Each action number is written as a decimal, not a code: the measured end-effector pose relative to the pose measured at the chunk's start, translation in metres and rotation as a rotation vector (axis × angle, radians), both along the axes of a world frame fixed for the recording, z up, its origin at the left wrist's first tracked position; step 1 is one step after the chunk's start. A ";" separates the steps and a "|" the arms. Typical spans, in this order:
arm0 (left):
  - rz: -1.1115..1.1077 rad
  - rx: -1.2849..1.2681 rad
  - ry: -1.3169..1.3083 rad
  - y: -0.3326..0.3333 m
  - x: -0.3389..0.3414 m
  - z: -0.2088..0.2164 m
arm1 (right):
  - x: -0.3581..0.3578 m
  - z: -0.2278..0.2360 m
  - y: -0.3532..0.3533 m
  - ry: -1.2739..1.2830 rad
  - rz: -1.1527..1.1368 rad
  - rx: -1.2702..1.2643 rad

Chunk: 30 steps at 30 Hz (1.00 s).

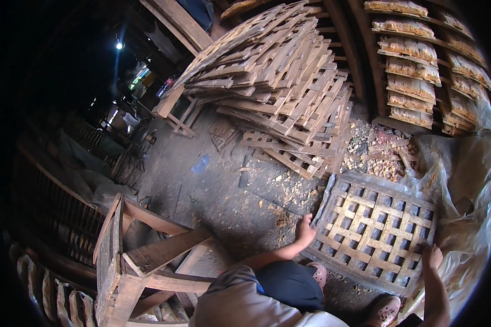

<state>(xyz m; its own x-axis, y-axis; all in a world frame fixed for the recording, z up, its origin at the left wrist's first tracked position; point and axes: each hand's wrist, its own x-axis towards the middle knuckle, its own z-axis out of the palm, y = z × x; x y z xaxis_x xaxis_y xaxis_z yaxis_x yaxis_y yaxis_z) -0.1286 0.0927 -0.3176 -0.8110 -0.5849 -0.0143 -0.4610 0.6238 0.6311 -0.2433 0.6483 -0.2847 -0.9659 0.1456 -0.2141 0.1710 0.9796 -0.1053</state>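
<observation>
A woven wooden lattice tray [360, 224] with a raised frame lies low in front of me, at the right. Grey plastic sheeting shows beneath it and along its borders. My left hand [305, 231] is at the tray's left edge, its fingers curled against the border. At the opposite edge, the closed fingers of my right hand [432, 257] grip the rim. The undersides of both hands are hidden. The lattice holds nothing on top, and dark gaps show through its strips.
A tall, leaning stack of similar lattice trays [278, 82] rises beyond. Racks of pale, crusted slabs [412, 52] stand at the far right, above crumpled clear plastic [463, 174]. Pale crumbs [365, 144] litter the floor. A wooden stool-like frame [163, 250] stands at my left.
</observation>
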 end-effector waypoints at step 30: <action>-0.709 0.606 -0.069 0.061 -0.095 0.223 | -0.092 0.136 0.034 0.251 0.665 0.220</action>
